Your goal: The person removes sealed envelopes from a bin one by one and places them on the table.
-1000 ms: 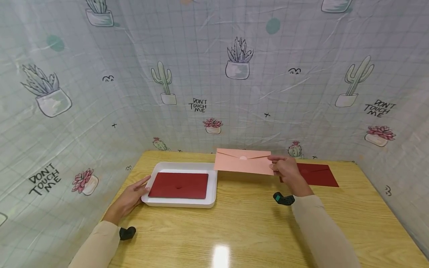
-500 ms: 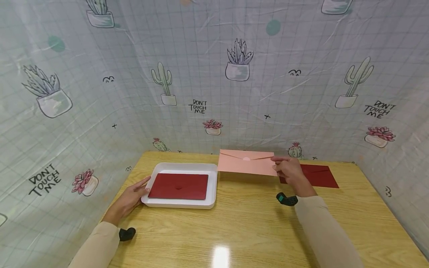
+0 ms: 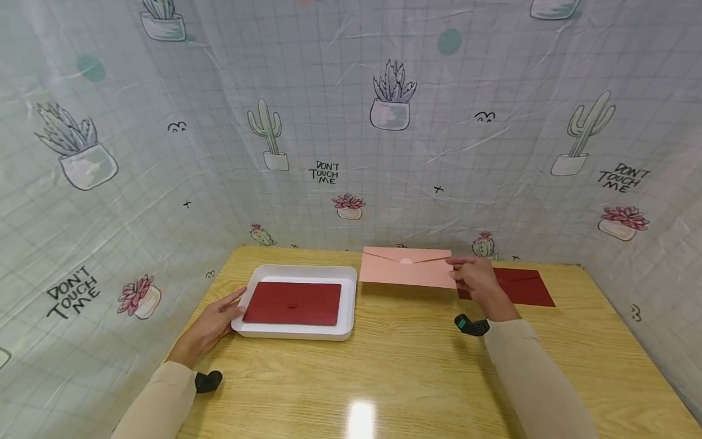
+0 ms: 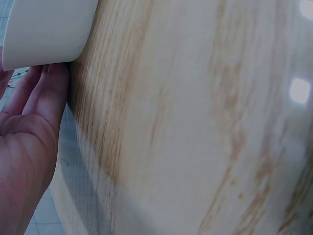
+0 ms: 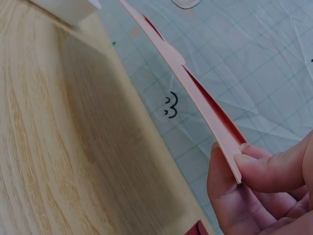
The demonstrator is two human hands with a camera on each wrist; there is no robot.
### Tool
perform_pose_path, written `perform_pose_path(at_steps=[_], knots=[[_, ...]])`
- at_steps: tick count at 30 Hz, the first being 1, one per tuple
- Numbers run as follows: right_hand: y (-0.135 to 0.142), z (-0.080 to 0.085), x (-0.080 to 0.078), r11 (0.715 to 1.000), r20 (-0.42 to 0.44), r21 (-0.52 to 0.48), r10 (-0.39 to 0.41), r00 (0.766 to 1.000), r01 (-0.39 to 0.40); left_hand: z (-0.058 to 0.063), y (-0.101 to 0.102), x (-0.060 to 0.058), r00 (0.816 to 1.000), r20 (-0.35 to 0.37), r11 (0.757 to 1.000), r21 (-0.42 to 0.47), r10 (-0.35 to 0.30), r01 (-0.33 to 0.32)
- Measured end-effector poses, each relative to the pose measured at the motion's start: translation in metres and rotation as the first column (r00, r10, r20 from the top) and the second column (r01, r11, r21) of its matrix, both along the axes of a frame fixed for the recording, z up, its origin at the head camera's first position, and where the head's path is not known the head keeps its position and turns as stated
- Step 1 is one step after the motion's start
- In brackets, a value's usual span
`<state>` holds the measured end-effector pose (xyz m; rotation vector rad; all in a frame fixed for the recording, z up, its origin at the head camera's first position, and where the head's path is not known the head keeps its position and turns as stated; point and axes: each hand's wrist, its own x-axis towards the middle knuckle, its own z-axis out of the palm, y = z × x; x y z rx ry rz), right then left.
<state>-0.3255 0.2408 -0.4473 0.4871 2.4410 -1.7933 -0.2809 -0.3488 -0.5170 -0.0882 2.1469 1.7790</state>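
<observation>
A pink envelope (image 3: 407,267) is held up off the table by my right hand (image 3: 476,281), which pinches its right end between thumb and fingers. In the right wrist view the envelope (image 5: 195,100) appears nearly edge-on, its flap slightly lifted, with the thumb (image 5: 274,171) on one face. My left hand (image 3: 214,323) grips the left side of a white tray (image 3: 296,334), thumb at the rim. The left wrist view shows its fingers (image 4: 51,90) reaching beneath the tray's corner. Inside the tray lies a dark red envelope (image 3: 293,303), flap side up.
Another dark red envelope (image 3: 523,286) lies at the back right of the wooden table (image 3: 307,384), partly hidden by my right hand. A patterned plastic sheet (image 3: 329,122) hangs behind the table and along both sides.
My right hand has moved slightly to the right with the pink envelope, so its left edge stands farther from the tray. The left hand and tray stay in place.
</observation>
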Motion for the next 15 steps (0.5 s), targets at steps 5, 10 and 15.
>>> perform_pose_path(at_steps=[5, 10, 15], knots=[[0.0019, -0.0024, -0.0009, 1.0, 0.002, -0.009, 0.01, 1.0, -0.01, -0.0005, -0.0012, -0.0017, 1.0, -0.017, 1.0, 0.008, -0.017, 0.017], [0.0035, -0.0043, 0.0015, 1.0, -0.009, -0.019, 0.018, 1.0, -0.018, -0.0011, -0.0027, -0.0032, 0.999, -0.028, 0.999, 0.027, -0.043, 0.043], [0.0044, -0.007, 0.0012, 1.0, -0.008, -0.027, 0.015, 1.0, -0.015, -0.0028, -0.003, -0.003, 0.999, -0.019, 0.999, 0.012, -0.036, 0.036]])
